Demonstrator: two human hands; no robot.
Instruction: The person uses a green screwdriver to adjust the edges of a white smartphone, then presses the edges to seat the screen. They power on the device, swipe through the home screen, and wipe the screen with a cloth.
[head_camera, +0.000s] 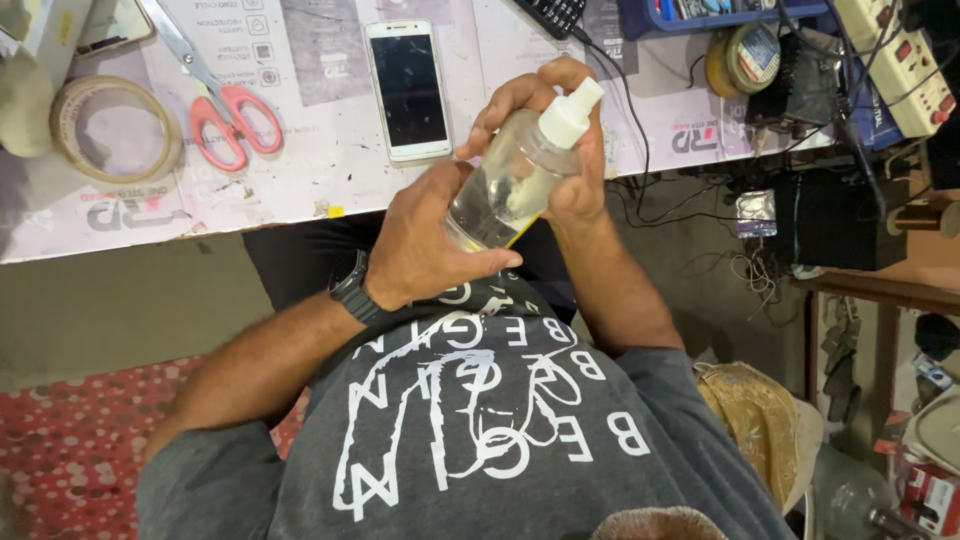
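In front of the seated person's chest, just below the desk (330, 195) edge, both hands hold a clear spray bottle (505, 175). Beyond the hands, the desk is covered by a pale printed mat. On it lies a white phone (408, 90) with a dark screen, just beyond the left hand. Further to the left of that hand lie scissors (215, 105) with pink handles and a roll of clear tape (115, 128). To the right of the right hand are a smaller tape roll (745, 58), tangled black cables and a power strip (900, 60).

The left hand (420, 245) is closed around the base of the bottle, steadying it. The right hand (560, 135) is wrapped around its upper part, fingers curled over the white pump head (570, 112).

The step in hand looks like working the spray top, either twisting it or getting ready to press it. A next move would likely call for a firm hold at the base while the top is turned or pressed.

The bottle is transparent plastic, tilted with its head away from the person. It seems to hold clear liquid, and a yellow strip shows near its base.
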